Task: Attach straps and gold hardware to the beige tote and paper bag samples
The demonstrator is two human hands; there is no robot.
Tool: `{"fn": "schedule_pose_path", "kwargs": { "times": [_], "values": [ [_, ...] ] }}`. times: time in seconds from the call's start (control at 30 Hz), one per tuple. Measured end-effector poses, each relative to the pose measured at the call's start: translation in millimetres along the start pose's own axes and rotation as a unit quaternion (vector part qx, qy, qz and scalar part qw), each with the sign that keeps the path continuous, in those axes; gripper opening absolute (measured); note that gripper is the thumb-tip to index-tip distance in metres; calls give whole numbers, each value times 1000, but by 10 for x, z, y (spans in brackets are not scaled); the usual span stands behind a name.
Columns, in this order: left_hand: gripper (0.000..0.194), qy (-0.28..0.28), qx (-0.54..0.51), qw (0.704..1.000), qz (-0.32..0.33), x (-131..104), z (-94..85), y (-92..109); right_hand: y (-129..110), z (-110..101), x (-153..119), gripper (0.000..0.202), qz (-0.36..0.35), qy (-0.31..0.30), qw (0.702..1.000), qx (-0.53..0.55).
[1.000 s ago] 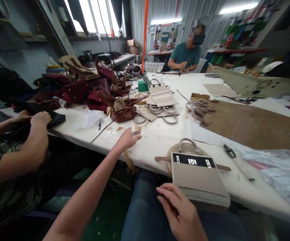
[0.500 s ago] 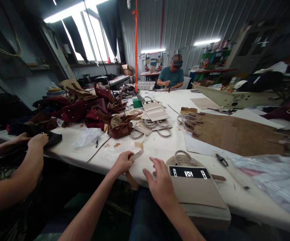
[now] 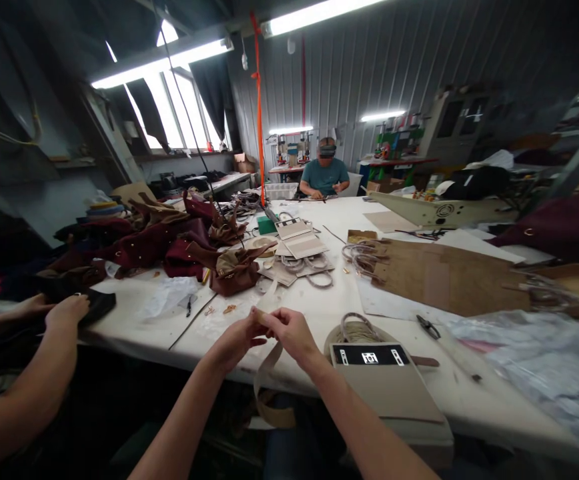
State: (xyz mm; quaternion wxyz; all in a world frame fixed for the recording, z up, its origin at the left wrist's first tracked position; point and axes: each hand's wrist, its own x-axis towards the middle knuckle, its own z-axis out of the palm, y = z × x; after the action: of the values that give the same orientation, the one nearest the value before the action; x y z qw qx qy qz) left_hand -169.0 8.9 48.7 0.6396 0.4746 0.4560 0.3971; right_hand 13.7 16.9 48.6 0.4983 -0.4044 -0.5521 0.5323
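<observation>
Both hands meet above the front edge of the table. My left hand [image 3: 237, 339] is closed, its fingertips pinching a pale beige strip of tape [image 3: 265, 377]. My right hand [image 3: 293, 335] is closed on the same strip, its thumb and fingers pressed against the left fingertips. The strip hangs below the hands and curls into a loop over the lap; another part of it rises behind the fingers. To the right lies a stack of beige panels [image 3: 387, 390] with a black printed label, beside a coil of cord [image 3: 369, 331].
Brown and burgundy leather bags [image 3: 232, 272] pile up at left. Beige panels with handles [image 3: 302, 247] lie mid-table; a long brown piece [image 3: 449, 280], pliers [image 3: 427, 327] and plastic sheeting [image 3: 524, 360] are at right. A co-worker's hands [image 3: 64, 312] work at left; another person [image 3: 324, 175] sits opposite.
My right hand has moved left and up from beside the panels and closed on the tape at my left fingertips. The tape now hangs lower in a loop. The camera view has tilted up.
</observation>
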Motion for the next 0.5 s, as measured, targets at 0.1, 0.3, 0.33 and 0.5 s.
{"fn": "schedule_pose_path", "kwargs": {
  "times": [0.1,0.3,0.33,0.5],
  "values": [
    [49,-25,-124,992,19,67,144,39,-78,85,-179,55,34,-2,999,35],
    [16,136,-283,949,16,141,54,271,-461,-144,-995,40,139,-209,967,46],
    [14,152,-293,944,8,143,-6,297,-518,-256,-1196,36,167,-243,955,36],
    [21,197,-328,924,5,142,-316,271,-625,-1053,-2190,23,92,-202,956,-192]
  ]
}}
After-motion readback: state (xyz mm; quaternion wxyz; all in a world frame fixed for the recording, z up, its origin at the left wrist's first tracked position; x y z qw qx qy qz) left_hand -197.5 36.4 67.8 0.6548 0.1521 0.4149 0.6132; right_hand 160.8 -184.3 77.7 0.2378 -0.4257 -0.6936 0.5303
